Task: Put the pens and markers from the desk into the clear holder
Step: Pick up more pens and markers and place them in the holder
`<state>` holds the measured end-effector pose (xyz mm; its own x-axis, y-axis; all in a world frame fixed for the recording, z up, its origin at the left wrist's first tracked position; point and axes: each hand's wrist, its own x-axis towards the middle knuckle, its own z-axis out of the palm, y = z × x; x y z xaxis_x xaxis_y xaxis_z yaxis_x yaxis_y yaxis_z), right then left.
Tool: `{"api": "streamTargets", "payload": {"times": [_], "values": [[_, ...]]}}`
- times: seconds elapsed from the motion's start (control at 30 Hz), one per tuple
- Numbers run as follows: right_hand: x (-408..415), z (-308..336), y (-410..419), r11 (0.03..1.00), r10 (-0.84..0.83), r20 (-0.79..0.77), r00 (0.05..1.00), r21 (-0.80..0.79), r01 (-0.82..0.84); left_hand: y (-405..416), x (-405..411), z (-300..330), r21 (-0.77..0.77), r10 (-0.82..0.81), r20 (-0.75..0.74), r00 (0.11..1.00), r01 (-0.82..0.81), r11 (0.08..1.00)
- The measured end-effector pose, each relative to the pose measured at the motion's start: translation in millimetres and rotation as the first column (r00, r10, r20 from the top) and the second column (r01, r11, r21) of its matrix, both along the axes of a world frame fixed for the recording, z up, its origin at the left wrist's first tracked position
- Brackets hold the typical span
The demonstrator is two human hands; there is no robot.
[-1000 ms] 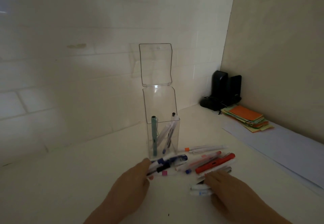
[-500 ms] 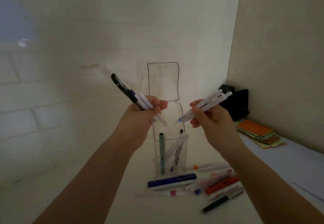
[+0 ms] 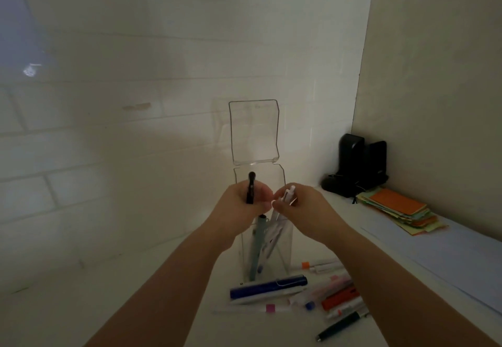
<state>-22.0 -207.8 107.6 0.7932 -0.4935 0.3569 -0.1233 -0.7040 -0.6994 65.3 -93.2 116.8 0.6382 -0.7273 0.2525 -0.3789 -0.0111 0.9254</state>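
Both hands hover over the clear holder (image 3: 264, 240), left grip (image 3: 245, 201) closed on a black pen (image 3: 250, 187), right grip (image 3: 297, 205) closed on white pens (image 3: 287, 196); several sit inside below, more wait on the bench (image 3: 108, 306) beneath the right grip.

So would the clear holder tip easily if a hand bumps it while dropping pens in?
Probably: the clear holder is tall, narrow and looks light. Its raised lid likely adds top weight. The few pens inside add little ballast.
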Motion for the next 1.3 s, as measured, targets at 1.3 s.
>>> {"api": "streamTargets", "payload": {"times": [1.3], "values": [[-124.3,-84.5,-0.1,0.859,-0.169,-0.677,0.716,-0.457,-0.229,60.3,-33.5,-125.2,0.5,-0.275,0.754,0.596,-0.249,0.83]]}}
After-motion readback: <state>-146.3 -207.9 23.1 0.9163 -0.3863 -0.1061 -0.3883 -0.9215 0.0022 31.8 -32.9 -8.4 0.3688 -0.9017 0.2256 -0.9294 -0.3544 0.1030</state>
